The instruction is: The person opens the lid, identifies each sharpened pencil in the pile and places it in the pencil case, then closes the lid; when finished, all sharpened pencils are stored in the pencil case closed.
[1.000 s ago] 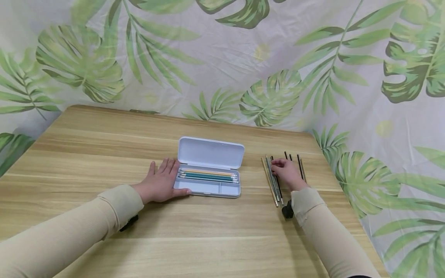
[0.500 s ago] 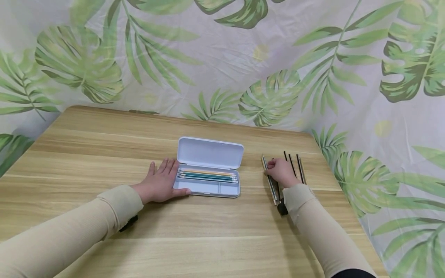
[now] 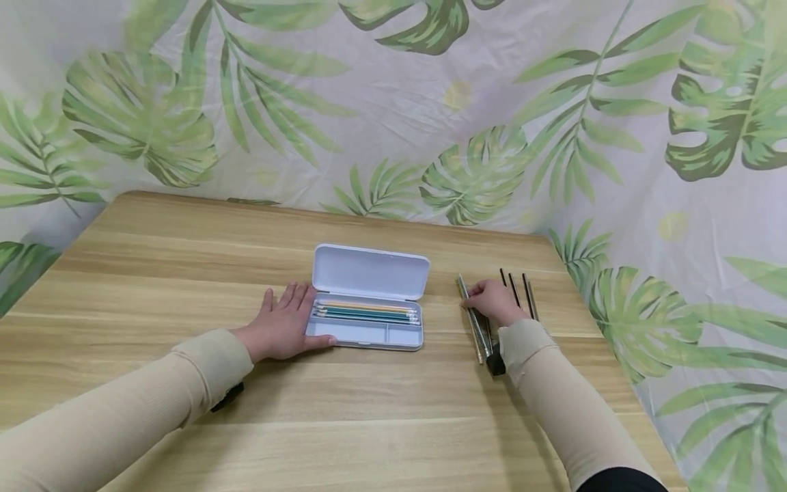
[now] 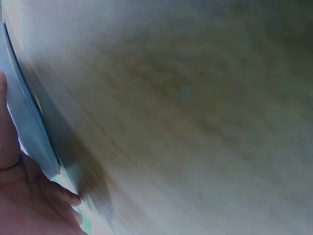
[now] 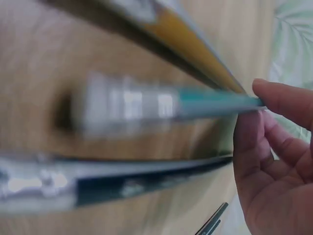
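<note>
A white pencil case (image 3: pixel 347 333) stands with its lid raised; several yellow and green pencils (image 3: pixel 365 311) lie in its long rear compartment. My left hand (image 3: pixel 279 329) rests with spread fingers against the case's left end, thumb along the front edge. In the left wrist view, the palm and thumb border the case's side (image 4: pixel 30 117). To the right of the case, my right hand (image 3: pixel 496 304) pinches a green pencil (image 5: pixel 210 103) between thumb and fingertips. Beside it in the right wrist view lie a yellow pencil (image 5: pixel 190 41) and a dark pencil (image 5: pixel 127 183).
Farther right on the wooden table (image 3: pixel 381 417), several dark pencils (image 3: pixel 527 295) lie apart, partly hidden by the right hand. The case's front compartments show bare white bottoms. A leaf-patterned cloth (image 3: pixel 393 102) hangs behind the table.
My right hand has moved slightly left across the loose pencils, and the green pencil has shifted left with it, close against the yellow one. My left hand and the case stay put.
</note>
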`<action>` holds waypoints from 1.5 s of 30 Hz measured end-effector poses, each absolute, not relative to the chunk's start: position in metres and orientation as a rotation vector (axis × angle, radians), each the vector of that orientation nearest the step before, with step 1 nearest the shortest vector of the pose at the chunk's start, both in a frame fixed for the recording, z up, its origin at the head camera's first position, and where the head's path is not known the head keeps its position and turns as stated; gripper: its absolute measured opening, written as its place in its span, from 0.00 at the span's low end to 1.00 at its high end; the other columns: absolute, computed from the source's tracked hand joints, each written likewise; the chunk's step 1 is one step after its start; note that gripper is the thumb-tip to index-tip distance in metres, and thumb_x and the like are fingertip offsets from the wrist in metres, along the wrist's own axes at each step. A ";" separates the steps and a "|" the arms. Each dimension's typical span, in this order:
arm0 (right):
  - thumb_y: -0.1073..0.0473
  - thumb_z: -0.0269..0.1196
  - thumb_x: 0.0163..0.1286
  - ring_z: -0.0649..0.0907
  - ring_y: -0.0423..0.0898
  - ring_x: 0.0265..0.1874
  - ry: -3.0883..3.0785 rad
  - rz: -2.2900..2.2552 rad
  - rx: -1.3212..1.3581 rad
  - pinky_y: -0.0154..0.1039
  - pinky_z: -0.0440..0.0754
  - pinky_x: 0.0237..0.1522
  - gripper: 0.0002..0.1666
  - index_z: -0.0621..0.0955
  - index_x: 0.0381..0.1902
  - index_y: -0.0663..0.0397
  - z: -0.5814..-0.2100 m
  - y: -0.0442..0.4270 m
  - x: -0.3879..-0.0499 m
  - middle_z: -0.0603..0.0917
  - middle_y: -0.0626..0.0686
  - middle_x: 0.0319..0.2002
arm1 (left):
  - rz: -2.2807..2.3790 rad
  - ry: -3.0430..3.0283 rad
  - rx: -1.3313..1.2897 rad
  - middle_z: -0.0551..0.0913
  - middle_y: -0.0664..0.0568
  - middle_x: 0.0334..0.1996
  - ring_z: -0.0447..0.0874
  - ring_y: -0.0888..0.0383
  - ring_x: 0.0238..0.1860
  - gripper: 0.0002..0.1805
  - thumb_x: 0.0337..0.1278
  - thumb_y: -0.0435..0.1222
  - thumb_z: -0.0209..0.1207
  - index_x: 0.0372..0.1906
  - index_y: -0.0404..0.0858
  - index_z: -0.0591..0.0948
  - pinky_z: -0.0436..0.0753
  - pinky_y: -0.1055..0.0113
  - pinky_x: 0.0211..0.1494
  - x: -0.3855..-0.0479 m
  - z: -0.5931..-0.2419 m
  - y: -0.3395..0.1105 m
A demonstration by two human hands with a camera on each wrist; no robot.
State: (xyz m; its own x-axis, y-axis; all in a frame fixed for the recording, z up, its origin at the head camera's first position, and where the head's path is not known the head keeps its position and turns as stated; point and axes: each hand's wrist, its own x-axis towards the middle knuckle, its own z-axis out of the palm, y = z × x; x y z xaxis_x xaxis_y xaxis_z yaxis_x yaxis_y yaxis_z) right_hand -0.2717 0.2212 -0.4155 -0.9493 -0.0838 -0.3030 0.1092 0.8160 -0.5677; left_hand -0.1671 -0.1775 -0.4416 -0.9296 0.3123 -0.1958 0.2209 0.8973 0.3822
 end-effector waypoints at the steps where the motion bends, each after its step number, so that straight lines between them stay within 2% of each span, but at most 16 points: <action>1: 0.60 0.67 0.73 0.80 0.46 0.36 2.664 -0.918 0.020 0.40 0.80 0.40 0.14 0.81 0.50 0.65 -0.415 0.222 -0.272 0.83 0.56 0.43 | 0.521 2.811 0.400 0.45 0.25 0.79 0.35 0.29 0.80 0.68 0.60 0.75 0.52 0.80 0.22 0.46 0.31 0.28 0.73 -0.167 -0.442 -0.178; 6: 0.64 0.58 0.79 0.83 0.43 0.36 2.475 -1.242 0.014 0.37 0.82 0.41 0.19 0.76 0.60 0.74 -0.406 0.226 -0.277 0.85 0.64 0.48 | 0.530 2.807 0.392 0.46 0.24 0.79 0.37 0.28 0.79 0.67 0.60 0.74 0.53 0.79 0.22 0.47 0.32 0.27 0.72 -0.165 -0.439 -0.179; 12: 0.64 0.48 0.85 0.85 0.46 0.50 2.249 -1.504 -0.042 0.44 0.80 0.60 0.24 0.67 0.70 0.78 -0.392 0.219 -0.282 0.77 0.71 0.63 | 0.523 2.806 0.382 0.46 0.24 0.78 0.37 0.28 0.79 0.66 0.62 0.71 0.56 0.79 0.21 0.47 0.32 0.28 0.73 -0.163 -0.435 -0.178; 17: 0.65 0.46 0.86 0.85 0.44 0.53 2.156 -1.570 -0.141 0.48 0.75 0.66 0.25 0.64 0.72 0.78 -0.382 0.207 -0.283 0.74 0.72 0.65 | 0.517 2.813 0.383 0.45 0.25 0.79 0.36 0.28 0.79 0.67 0.60 0.74 0.53 0.79 0.22 0.46 0.31 0.28 0.73 -0.164 -0.442 -0.179; 20: 0.65 0.45 0.86 0.83 0.50 0.59 2.134 -1.559 -0.236 0.49 0.74 0.67 0.25 0.64 0.72 0.79 -0.374 0.198 -0.282 0.73 0.74 0.66 | 0.530 2.819 0.392 0.45 0.24 0.79 0.35 0.29 0.79 0.68 0.59 0.75 0.52 0.80 0.22 0.46 0.30 0.28 0.72 -0.166 -0.447 -0.181; 24: 0.66 0.44 0.85 0.77 0.61 0.66 2.091 -1.556 -0.364 0.50 0.74 0.67 0.24 0.65 0.71 0.80 -0.364 0.182 -0.281 0.73 0.75 0.66 | 0.541 2.810 0.395 0.45 0.24 0.79 0.36 0.29 0.79 0.67 0.60 0.73 0.53 0.79 0.22 0.47 0.31 0.28 0.73 -0.164 -0.441 -0.179; 27: 0.68 0.45 0.85 0.76 0.63 0.67 2.072 -1.546 -0.431 0.51 0.74 0.67 0.23 0.67 0.69 0.80 -0.358 0.168 -0.279 0.75 0.74 0.64 | 0.531 2.814 0.398 0.46 0.24 0.79 0.36 0.29 0.80 0.67 0.60 0.74 0.53 0.79 0.22 0.47 0.32 0.28 0.73 -0.165 -0.441 -0.179; 37: 0.66 0.47 0.85 0.80 0.57 0.64 2.072 -1.340 -0.583 0.46 0.77 0.64 0.22 0.72 0.69 0.74 -0.344 0.121 -0.280 0.80 0.68 0.62 | 0.539 2.833 0.399 0.45 0.25 0.79 0.35 0.29 0.80 0.72 0.55 0.80 0.48 0.79 0.22 0.47 0.30 0.28 0.72 -0.168 -0.453 -0.181; 45: 0.65 0.50 0.84 0.84 0.53 0.58 2.144 -1.196 -0.669 0.43 0.81 0.59 0.19 0.78 0.64 0.71 -0.348 0.092 -0.279 0.85 0.64 0.57 | 0.533 2.835 0.401 0.46 0.25 0.79 0.36 0.29 0.80 0.70 0.57 0.78 0.50 0.80 0.23 0.47 0.30 0.29 0.73 -0.169 -0.451 -0.180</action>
